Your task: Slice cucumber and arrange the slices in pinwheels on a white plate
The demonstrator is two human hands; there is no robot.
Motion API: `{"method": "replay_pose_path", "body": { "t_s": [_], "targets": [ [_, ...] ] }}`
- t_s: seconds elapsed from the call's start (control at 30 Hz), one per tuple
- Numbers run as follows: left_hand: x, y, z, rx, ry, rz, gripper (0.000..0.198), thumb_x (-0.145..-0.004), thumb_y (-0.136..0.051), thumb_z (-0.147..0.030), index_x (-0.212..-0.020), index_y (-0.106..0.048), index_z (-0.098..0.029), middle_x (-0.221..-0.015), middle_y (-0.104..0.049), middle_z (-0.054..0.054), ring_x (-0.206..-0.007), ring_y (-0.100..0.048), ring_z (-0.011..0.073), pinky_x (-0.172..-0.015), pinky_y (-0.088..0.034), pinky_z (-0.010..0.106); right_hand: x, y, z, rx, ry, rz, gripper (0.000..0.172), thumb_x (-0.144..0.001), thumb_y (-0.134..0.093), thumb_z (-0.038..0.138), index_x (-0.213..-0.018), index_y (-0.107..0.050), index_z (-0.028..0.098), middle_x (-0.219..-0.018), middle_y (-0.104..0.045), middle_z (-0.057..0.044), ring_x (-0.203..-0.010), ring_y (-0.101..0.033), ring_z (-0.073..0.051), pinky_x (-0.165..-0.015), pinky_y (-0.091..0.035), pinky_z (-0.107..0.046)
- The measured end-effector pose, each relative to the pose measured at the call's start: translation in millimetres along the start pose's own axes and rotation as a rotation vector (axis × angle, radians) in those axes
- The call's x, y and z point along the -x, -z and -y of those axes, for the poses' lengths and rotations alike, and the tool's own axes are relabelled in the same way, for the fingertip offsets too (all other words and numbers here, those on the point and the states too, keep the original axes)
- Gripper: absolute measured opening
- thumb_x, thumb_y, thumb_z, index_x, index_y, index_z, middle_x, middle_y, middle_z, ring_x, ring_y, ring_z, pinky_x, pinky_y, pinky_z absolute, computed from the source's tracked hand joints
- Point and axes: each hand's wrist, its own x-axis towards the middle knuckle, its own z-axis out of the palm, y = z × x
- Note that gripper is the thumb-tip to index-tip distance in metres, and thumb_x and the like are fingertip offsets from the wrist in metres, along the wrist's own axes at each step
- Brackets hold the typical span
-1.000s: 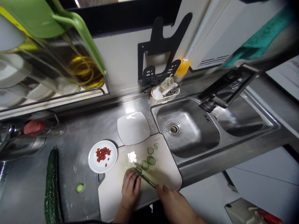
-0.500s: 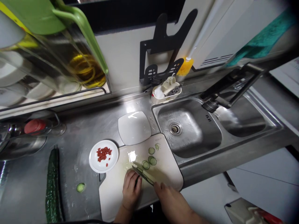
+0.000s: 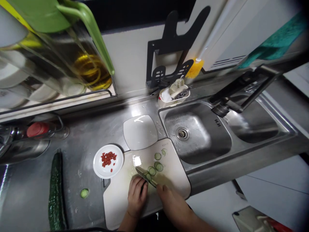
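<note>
My right hand (image 3: 172,203) is closed round the handle of a knife (image 3: 144,175), its blade slanting up and left over the white cutting board (image 3: 120,203). Close against the blade, my left hand (image 3: 137,195) has its fingers curled on a piece of cucumber, mostly hidden beneath them. Several thin cucumber slices (image 3: 158,166) lie on the board just beyond the knife, one of them beside the blade. A whole dark green cucumber (image 3: 56,193) rests on the steel counter at the left, with a small cut cucumber end (image 3: 84,193) between it and the board.
A round white plate (image 3: 97,164) with red berries overlaps the board's far left corner. Behind the board lies a squarish white plate (image 3: 140,132). The steel sink (image 3: 205,135) with a black faucet (image 3: 238,87) is at right; an oil jug (image 3: 93,72) stands on the upper left shelf.
The knife has shifted slightly away from me and to the left, and another cucumber slice now shows beside its blade. The whole view has drifted a little.
</note>
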Motion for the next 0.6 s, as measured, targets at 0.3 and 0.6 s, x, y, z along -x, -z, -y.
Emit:
{"method": "replay_pose_path", "body": {
  "t_s": [0.3,0.6],
  "targets": [
    [-2,0.6,-2,-0.005,-0.011,-0.001,0.019,-0.085,-0.056,-0.013,-0.103,-0.061,-0.017,-0.098,-0.067,0.008,-0.099,-0.063,0.0202,-0.091,-0.053,0.041,-11,-7,-3,0.005,0.035,-0.017,0.044,-0.081,-0.033,-0.003,-0.111,-0.06,0.015,-0.095,-0.07,-0.009,-0.083,-0.066,-0.02,-0.066,-0.046,-0.025],
    [-3,1.2,-5,-0.016,0.043,-0.012,0.021,-0.085,-0.056,-0.013,-0.105,-0.06,-0.018,-0.1,-0.064,0.009,-0.099,-0.061,0.0197,-0.089,-0.054,0.041,-5,-11,-4,0.029,0.003,-0.037,0.04,-0.086,-0.032,-0.001,-0.109,-0.06,0.015,-0.098,-0.07,-0.009,-0.087,-0.067,-0.021,-0.066,-0.047,-0.025]
  ]
}}
